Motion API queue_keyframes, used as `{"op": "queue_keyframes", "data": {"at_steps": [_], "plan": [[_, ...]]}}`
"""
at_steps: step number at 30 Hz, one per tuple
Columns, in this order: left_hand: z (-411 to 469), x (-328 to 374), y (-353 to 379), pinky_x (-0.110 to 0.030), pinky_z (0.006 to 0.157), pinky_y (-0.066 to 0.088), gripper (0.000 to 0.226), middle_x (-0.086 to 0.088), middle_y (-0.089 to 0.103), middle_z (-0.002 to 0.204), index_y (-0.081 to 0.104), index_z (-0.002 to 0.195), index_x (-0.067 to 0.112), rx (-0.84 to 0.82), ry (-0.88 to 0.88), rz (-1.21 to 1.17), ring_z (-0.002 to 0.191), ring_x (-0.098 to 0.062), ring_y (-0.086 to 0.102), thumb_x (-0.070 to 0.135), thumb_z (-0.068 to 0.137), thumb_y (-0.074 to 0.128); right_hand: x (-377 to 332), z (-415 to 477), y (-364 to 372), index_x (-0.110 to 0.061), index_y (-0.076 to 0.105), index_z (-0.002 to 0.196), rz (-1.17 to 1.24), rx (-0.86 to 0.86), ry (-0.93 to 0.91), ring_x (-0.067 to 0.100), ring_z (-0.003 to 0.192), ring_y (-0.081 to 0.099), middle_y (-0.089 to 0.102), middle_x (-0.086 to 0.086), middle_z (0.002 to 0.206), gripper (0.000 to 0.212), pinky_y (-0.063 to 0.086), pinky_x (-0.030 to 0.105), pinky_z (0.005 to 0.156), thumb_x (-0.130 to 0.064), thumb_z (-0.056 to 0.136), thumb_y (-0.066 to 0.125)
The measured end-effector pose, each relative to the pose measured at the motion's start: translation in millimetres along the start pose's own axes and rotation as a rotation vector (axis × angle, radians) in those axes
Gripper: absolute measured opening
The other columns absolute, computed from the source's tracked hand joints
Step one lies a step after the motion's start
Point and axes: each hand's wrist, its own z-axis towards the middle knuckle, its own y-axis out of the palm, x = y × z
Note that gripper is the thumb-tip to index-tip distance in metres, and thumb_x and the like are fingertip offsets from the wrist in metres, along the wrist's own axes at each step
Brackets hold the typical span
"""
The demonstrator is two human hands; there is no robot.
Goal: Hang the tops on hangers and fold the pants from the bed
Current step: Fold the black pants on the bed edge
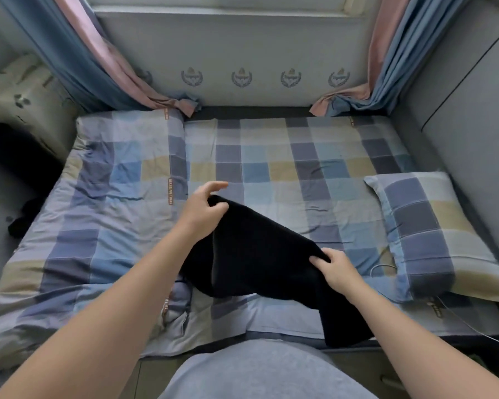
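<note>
**A:** hands?

**B:** left hand pinches the far corner of the black garment. Thumb and lower fingers are curled on the cloth, index sticks out free. right hand has its fingers curled round a bunched bit of the near-right edge. Neither holds anything else.

**A:** where's the garment?

**B:** Over the bed, front middle. It's stretched between the two hands and partly lifted. One long part trails down over the bed's front edge toward the person. It looks doubled over, with a crease running down it.

**A:** top or pants?

**B:** Can't tell for sure. The long narrow tail reads like a pant leg, so my guess is a pants fold, mid-way.

**A:** done so far?

**B:** Nothing I can confirm. No folded stack, hung top or hangers in view.

**A:** left?

**B:** Finish this piece. There's also a dark cloth bunched at the bed's left edge, just beside the duvet. It may be another item, too dark to say. Otherwise only the pillow at right, with a thin cable beside it.

**A:** overall?

**B:** Few loose clothes on the bed, so probably late. With no finished pieces in view, that's only a guess.
</note>
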Motion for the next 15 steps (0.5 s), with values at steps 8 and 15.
{"op": "queue_keyframes", "data": {"at_steps": [8, 15], "plan": [[-47, -11, 71, -0.024, 0.099, 0.041, 0.079, 0.022, 0.05, 0.141, 0.049, 0.139, 0.042, -0.476, -0.068, 0.003, 0.134, -0.009, 0.045, 0.066, 0.069, 0.075, -34, 10, -33, -0.003, 0.064, 0.089, 0.514, 0.132, 0.205, 0.027, 0.081, 0.06, 0.063, 0.016, 0.086, 0.017, 0.047, 0.037, 0.072, -0.015, 0.1, 0.058], [-68, 15, 98, -0.021, 0.099, 0.048, 0.092, 0.032, 0.054, 0.13, 0.036, 0.14, 0.047, -0.485, 0.007, -0.131, 0.116, 0.012, 0.054, 0.061, 0.064, 0.085, -104, -20, -45, -0.001, 0.062, 0.108, 0.966, 0.063, 0.162, 0.029, 0.088, 0.069, 0.071, 0.019, 0.097, 0.015, 0.057, 0.038, 0.073, -0.012, 0.103, 0.053]]}}
